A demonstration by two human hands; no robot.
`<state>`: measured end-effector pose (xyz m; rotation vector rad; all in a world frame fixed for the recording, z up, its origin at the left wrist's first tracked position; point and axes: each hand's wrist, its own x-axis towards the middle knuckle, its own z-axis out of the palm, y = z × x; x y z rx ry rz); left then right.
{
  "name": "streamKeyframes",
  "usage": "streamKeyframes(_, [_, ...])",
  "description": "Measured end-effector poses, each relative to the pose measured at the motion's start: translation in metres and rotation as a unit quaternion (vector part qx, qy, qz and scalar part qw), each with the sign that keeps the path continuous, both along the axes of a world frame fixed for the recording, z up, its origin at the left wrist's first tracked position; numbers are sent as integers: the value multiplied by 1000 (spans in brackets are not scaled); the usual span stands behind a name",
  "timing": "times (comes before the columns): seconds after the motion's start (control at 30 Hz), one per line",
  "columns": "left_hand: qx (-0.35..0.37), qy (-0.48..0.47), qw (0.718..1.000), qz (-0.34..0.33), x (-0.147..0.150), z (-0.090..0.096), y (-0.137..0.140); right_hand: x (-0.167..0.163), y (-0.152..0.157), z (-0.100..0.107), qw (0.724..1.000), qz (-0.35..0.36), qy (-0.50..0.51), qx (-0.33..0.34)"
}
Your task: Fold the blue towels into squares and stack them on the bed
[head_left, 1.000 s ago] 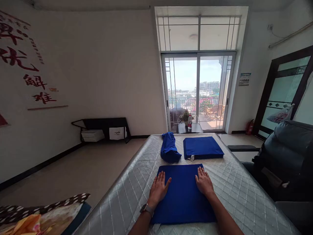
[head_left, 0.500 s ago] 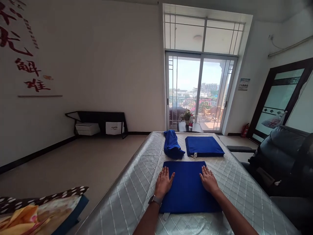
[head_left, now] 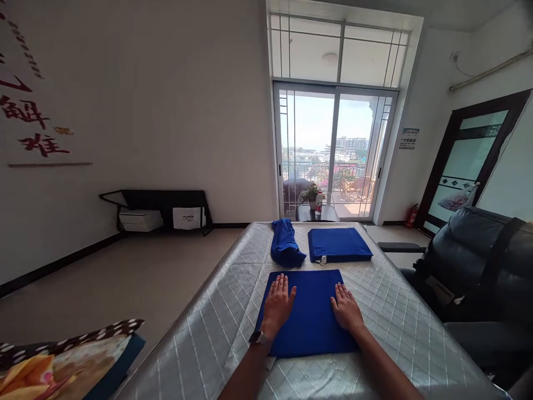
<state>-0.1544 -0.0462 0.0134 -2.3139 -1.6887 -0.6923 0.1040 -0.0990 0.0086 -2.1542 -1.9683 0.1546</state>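
Note:
A flat, folded blue cloth [head_left: 310, 322] lies on the silver quilted cover [head_left: 216, 316] in front of me. Fingers outstretched, my left hand [head_left: 278, 304] rests flat on the left part of this cloth. My right hand [head_left: 346, 306] lies open along its right edge, palm down. Beyond the cloth, to the right, is a neat stack of folded blue cloth [head_left: 339, 243] with a white tag at its near edge. Left of that stack sits a bunched blue cloth bundle [head_left: 286, 243].
A dark padded seat [head_left: 470, 266] stands along the right side. At the lower left are patterned cushions [head_left: 95, 353]. Past the far edge, a small table [head_left: 306, 213] holds a plant [head_left: 312, 193] and a bottle [head_left: 318, 204], before glass sliding doors [head_left: 308, 133].
My left hand has shifted slightly inward over the folded cloth, while my right hand stays at its right side. The whole view has turned a little to the right.

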Motion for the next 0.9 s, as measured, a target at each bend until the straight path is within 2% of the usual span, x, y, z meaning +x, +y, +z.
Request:
streamKeyframes(0.07, [-1, 11, 996, -84, 38, 6, -15, 1, -1, 0, 1000, 2, 5, 5])
streamKeyframes(0.17, [-43, 23, 982, -185, 101, 5, -36, 3, -4, -2, 1000, 16, -4, 12])
streamKeyframes(0.27, [-96, 8, 976, -195, 143, -2, -47, 7, -7, -4, 999, 32, -23, 14])
streamKeyframes(0.37, [-121, -13, 979, -165, 150, -9, -49, 8, -7, -5, 999, 34, -25, 13])
streamKeyframes(0.43, [-124, -8, 978, -166, 138, -13, -47, 7, -5, -4, 999, 29, -15, 16])
streamKeyframes(0.53, [-125, 16, 981, -149, 103, -17, -42, 5, -2, -3, 1000, 13, 4, 18])
streamKeyframes(0.73, [-134, 61, 989, -30, 4, -22, -26, 4, -1, -3, 1000, 6, 15, 14])
streamKeyframes(0.83, [-122, 62, 991, 0, -42, -31, -21, 5, -1, -4, 1000, 6, 12, 10])
streamKeyframes(0.9, [-118, 54, 991, 11, -60, -36, -20, 5, -1, -4, 1000, 4, 7, 10])
